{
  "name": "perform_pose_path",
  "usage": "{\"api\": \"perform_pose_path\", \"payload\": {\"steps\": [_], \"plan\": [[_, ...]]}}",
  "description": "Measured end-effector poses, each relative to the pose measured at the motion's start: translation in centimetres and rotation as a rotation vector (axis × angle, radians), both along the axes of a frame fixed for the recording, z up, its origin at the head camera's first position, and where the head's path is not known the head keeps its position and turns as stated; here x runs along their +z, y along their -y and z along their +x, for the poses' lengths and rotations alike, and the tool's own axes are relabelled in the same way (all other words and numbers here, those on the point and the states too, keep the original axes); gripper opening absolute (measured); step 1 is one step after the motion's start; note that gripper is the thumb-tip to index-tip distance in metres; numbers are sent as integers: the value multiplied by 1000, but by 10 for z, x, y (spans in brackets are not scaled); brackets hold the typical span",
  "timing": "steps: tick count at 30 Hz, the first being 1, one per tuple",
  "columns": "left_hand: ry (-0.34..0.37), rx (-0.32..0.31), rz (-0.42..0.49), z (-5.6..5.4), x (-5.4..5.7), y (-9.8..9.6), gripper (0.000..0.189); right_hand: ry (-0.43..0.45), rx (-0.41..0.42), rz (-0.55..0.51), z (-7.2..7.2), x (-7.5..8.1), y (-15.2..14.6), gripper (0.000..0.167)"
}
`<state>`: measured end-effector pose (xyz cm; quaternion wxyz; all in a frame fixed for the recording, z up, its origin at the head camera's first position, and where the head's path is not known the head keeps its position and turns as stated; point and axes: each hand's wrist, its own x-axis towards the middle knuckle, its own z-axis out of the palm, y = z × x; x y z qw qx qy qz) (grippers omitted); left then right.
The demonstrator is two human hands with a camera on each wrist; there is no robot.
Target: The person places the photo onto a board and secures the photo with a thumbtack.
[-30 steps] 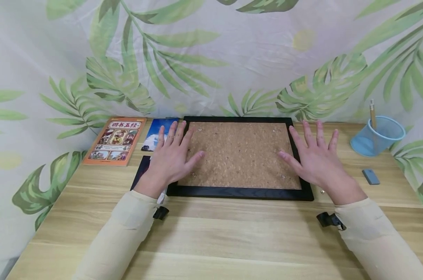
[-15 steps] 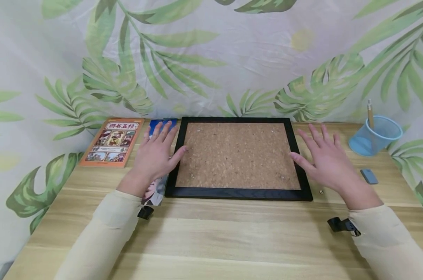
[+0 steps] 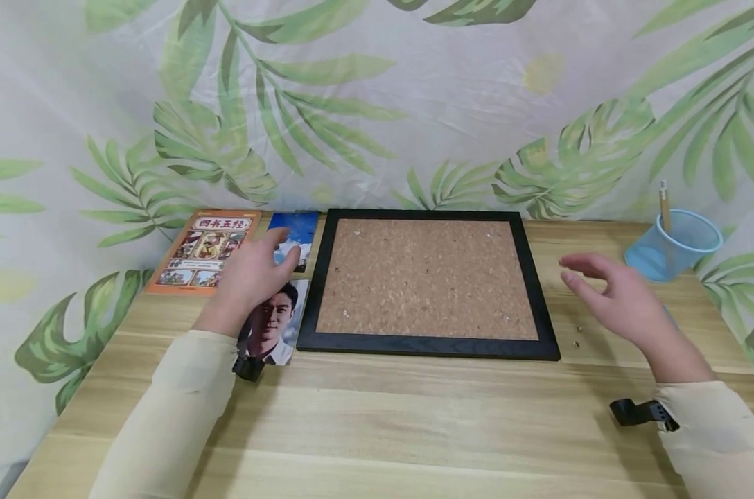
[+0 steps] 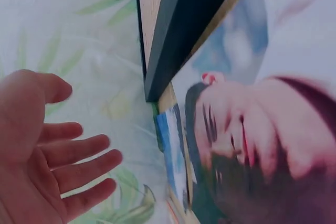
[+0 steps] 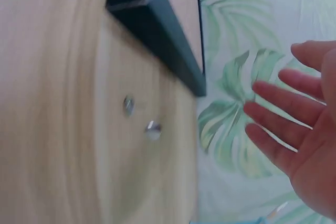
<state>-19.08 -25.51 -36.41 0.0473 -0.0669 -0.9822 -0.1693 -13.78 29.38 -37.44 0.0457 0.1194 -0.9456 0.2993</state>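
A cork board [image 3: 427, 281] in a black frame lies flat on the wooden table. To its left, my left hand [image 3: 246, 277] hovers over a portrait photo [image 3: 281, 339] and beside a blue sky photo [image 3: 297, 225]; its fingers are loosely bent and hold nothing. In the left wrist view, the left hand's fingers [image 4: 84, 153] are spread apart, with the portrait beside them. Right of the board, my right hand [image 3: 633, 301] is held in the air with relaxed fingers and an unoccupied palm. Two small shiny pins [image 5: 153, 129] lie on the table near the frame's right side.
An orange comic-style book [image 3: 193, 253] lies at the back left, partly behind the left hand. At the back right stands a blue mesh cup [image 3: 682, 246] with a pencil [image 3: 664, 208]. A leaf-patterned cloth [image 3: 439, 104] hangs behind the table.
Both hands have moved outward off the board's edges, the left to the left and the right to the right. Their spread fingers have relaxed and bent. The portrait photo is more exposed.
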Motion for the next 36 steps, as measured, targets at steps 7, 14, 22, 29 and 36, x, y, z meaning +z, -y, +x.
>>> {"api": "perform_pose_path", "payload": {"steps": [7, 14, 22, 29, 36], "plan": [[83, 134, 35, -16, -6, 13, 55, 58, 8, -17, 2, -18, -26, 27], [153, 229, -60, -33, -13, 23, 68, 154, 68, 5, 5, -30, -43, 22], [234, 216, -180, -43, -21, 22, 90, 187, 144, 1, 11, -44, -53, 18], [292, 225, -131, -45, -28, 23, 98, 217, 148, 18, 12, -47, -54, 18], [309, 237, -19, -48, -33, 29, 93, 226, 150, 104, 10, -49, -53, 12]]}}
